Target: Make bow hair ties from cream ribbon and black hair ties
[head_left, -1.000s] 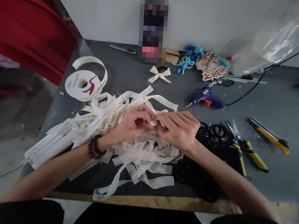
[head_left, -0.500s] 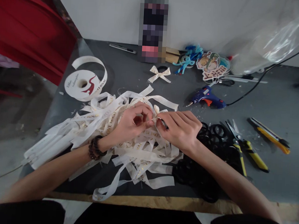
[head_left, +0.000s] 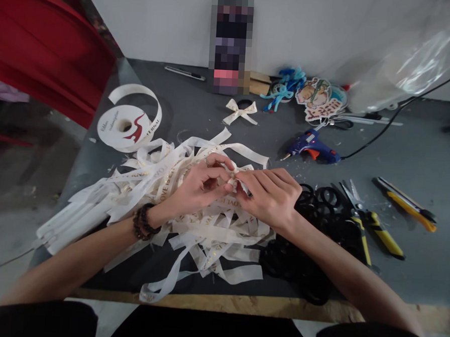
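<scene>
The left hand (head_left: 203,186) and right hand (head_left: 271,196) meet above the ribbon pile (head_left: 221,233). Thumb and fingertips of each are drawn nearly together, pinching one small piece of ribbon (head_left: 233,173) between the hands; its exact shape is partly hidden. Black hair ties (head_left: 314,294) lie beside the pile, below the right forearm. A bow (head_left: 241,112) rests beyond the hands, left of the glue gun (head_left: 312,145).
</scene>
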`<act>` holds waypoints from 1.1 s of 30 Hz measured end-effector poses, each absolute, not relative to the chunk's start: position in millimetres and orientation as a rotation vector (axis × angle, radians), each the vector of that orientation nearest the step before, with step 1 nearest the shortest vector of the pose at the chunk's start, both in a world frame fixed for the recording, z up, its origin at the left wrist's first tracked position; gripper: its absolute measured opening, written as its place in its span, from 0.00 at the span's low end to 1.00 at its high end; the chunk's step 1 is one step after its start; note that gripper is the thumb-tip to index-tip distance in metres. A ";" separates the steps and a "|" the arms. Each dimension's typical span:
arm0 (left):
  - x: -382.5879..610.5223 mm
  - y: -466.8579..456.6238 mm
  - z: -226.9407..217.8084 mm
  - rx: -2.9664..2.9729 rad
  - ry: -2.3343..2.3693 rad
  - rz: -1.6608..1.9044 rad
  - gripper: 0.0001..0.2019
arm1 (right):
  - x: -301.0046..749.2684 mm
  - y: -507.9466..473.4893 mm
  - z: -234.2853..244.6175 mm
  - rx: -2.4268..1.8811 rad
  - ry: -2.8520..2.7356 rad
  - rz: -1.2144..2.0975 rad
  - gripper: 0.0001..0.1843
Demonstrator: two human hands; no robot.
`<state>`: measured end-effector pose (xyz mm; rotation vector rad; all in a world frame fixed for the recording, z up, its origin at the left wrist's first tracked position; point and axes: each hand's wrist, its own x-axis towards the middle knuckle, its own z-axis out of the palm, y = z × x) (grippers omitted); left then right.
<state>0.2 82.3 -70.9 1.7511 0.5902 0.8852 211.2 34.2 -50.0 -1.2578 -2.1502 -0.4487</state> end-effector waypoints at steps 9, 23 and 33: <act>4.0 82.8 -69.3 1.661 0.716 0.976 0.09 | 211.4 34.5 -49.0 -1.201 -2.162 -0.559 0.04; 2.5 84.4 -62.1 1.801 0.619 0.745 0.19 | 214.1 32.3 -54.6 -1.169 -2.147 -0.582 0.04; 2.5 83.3 -64.4 1.764 0.607 0.799 0.18 | 216.0 32.4 -56.4 -1.148 -2.169 -0.595 0.06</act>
